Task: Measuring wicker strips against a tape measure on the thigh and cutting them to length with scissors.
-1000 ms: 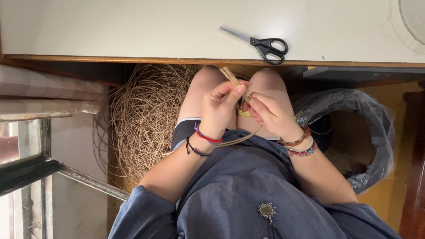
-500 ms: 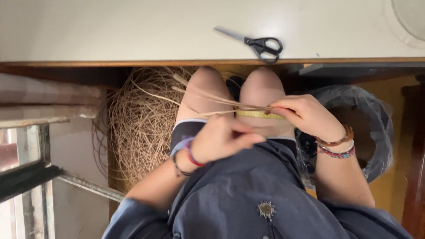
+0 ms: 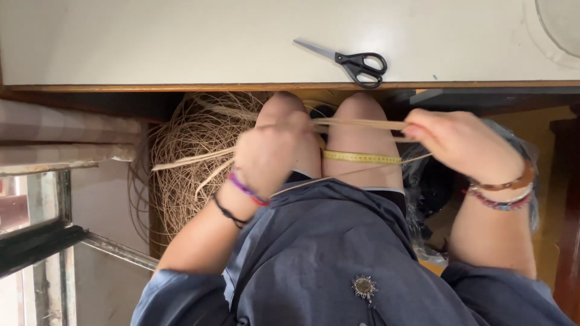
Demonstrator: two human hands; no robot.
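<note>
Straw strands [image 3: 356,124], now pulled taut across the lap between left hand [image 3: 269,151] and right hand [image 3: 462,145], both pinching them, hands spread apart from a moment ago; yellow tape measure [image 3: 361,157] beneath; scissors [image 3: 350,60] on counter [image 3: 151,42].

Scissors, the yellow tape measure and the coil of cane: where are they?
Scissors [image 3: 356,62], head view, on the black handles.
Tape measure [image 3: 361,157], head view, mid-strip across the knee.
Coil of cane [image 3: 190,142], head view, on its tangled strands.

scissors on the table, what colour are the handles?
Black handles, with bare silver metal blades. The scissors show best in the head view, lying on the white table.
</note>
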